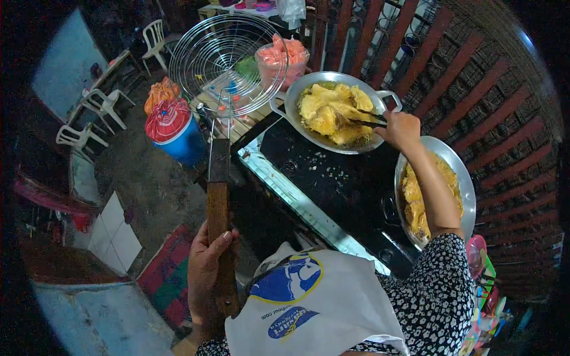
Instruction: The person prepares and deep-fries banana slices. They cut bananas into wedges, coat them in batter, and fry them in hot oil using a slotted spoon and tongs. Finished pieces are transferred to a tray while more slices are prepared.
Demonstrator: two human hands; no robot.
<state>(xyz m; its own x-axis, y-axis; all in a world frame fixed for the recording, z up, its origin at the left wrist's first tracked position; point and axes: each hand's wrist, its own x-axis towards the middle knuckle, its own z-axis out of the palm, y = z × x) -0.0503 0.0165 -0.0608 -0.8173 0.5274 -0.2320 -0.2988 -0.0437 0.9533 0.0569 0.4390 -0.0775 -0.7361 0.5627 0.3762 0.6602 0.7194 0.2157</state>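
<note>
My left hand (205, 270) is closed around the wooden handle of a large wire skimmer (218, 204). Its round coiled basket is raised at the upper left, away from the pans. With my right hand (402, 130) I grip dark tongs (369, 123), whose two thin arms reach into the far pan (292, 118) and touch the food there. Yellow battered pieces (332, 107) fry in oil in that two-handled metal pan. A second metal pan (467, 181), partly behind my right forearm, holds more golden frying pieces (414, 193) in oil.
Both pans sit on a black stove (303, 184) with a shiny front edge and scattered crumbs. Left of it stands a blue bucket (187, 144) under a red cover. Beyond are a tub of orange-pink bags (276, 74) and white chairs (107, 107). Red-brown slats (439, 41) rise behind the pans.
</note>
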